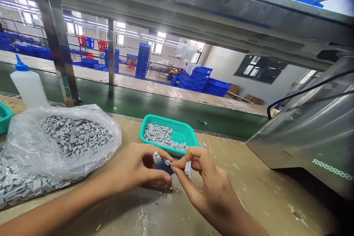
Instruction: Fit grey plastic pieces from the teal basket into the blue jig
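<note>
My left hand (141, 166) is closed on a dark blue part (165, 166), held between thumb and fingers, with a small light grey piece (157, 158) standing at its left end. My right hand (204, 177) meets the right end of the blue part; its thumb and index finger are pinched there. Another light grey piece (188, 168) sits among the curled fingers of the right hand. What the pinching fingertips hold is too small to make out. Below the left hand is a brown block (159, 185) on the table.
A green basket (169, 152) of small grey pieces stands behind my hands. At left lie an open plastic bag (80, 136) of grey pieces and a white bottle (29, 86) with a blue cap. Beyond runs a green conveyor (129, 101); a metal panel (309, 129) rises at right.
</note>
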A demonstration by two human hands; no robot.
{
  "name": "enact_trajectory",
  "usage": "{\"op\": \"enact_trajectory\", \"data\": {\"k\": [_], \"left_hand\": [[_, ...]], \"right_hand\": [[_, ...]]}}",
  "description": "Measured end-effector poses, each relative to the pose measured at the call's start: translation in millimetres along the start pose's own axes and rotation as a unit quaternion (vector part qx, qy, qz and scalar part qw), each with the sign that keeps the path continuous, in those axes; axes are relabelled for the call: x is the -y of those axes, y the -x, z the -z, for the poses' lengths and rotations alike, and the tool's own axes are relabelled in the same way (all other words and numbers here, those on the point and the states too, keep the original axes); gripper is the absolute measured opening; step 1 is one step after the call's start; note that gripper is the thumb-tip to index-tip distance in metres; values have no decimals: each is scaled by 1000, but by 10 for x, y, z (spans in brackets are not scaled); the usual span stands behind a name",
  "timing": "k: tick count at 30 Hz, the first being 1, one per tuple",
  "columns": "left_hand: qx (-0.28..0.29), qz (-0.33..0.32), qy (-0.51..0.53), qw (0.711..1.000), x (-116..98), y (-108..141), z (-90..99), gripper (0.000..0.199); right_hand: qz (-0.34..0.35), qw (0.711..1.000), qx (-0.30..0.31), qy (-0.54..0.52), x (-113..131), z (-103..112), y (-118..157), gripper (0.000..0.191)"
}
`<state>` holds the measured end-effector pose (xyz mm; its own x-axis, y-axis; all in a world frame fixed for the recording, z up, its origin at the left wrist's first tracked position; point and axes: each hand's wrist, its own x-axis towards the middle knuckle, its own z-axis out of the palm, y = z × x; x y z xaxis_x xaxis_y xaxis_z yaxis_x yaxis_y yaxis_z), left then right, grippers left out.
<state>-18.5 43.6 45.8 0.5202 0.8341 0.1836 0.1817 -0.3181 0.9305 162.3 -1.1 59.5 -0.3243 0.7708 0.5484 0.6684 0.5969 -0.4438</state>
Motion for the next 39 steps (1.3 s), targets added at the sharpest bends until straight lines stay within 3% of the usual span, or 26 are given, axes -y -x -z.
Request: {"op": "enact_trajectory", "data": {"k": [4, 9, 11, 14, 16, 18, 20, 22, 24, 26, 28, 29, 34, 39], "left_hand": [[1, 19, 71, 997, -3, 6, 9, 31], [-10, 50, 210, 976, -55, 3, -30, 23], [-13, 92, 319, 943, -79, 9, -97, 24], [-9, 141, 472, 870, -114, 34, -220, 20], [-16, 157, 511, 845, -137, 52, -264, 12], [-44, 174, 518, 836, -159, 54, -238, 13], [-97, 184, 513, 833, -175, 19, -132, 15], [-150, 165, 482, 847, -170, -71, 41, 19], [-195, 119, 400, 888, -132, -222, 247, 25], [-223, 68, 251, 940, -51, -421, 456, 33], [-235, 36, 108, 965, 62, -633, 648, 41], [-234, 25, 54, 970, 124, -732, 735, 44], [-173, -15, -172, 970, 450, -1088, 1087, 50], [-114, 40, -366, 923, 880, -1315, 1315, 55]], "right_hand": [[7, 998, 3, -62, 36, -1, 24, 27], [-38, 985, -81, -147, 58, -142, 28, 37], [-16, 985, -126, -115, 51, -218, 18, 39], [107, 978, -174, -43, 62, -326, -6, 42], [158, 970, -181, -40, 78, -364, -28, 45], [124, 969, -186, -104, 57, -332, -64, 49], [36, 961, -197, -191, -54, -213, -126, 53], [-53, 950, -207, -227, -281, -34, -218, 57], [-116, 959, -176, -190, -590, 127, -338, 61], [-145, 981, -45, -121, -896, 195, -464, 58], [-143, 984, 91, -60, -1104, 155, -565, 54], [-135, 981, 129, -42, -1155, 109, -599, 54], [-94, 986, 137, -19, -1137, -94, -626, 64], [-101, 986, 130, -28, -1270, -76, -596, 64]]}}
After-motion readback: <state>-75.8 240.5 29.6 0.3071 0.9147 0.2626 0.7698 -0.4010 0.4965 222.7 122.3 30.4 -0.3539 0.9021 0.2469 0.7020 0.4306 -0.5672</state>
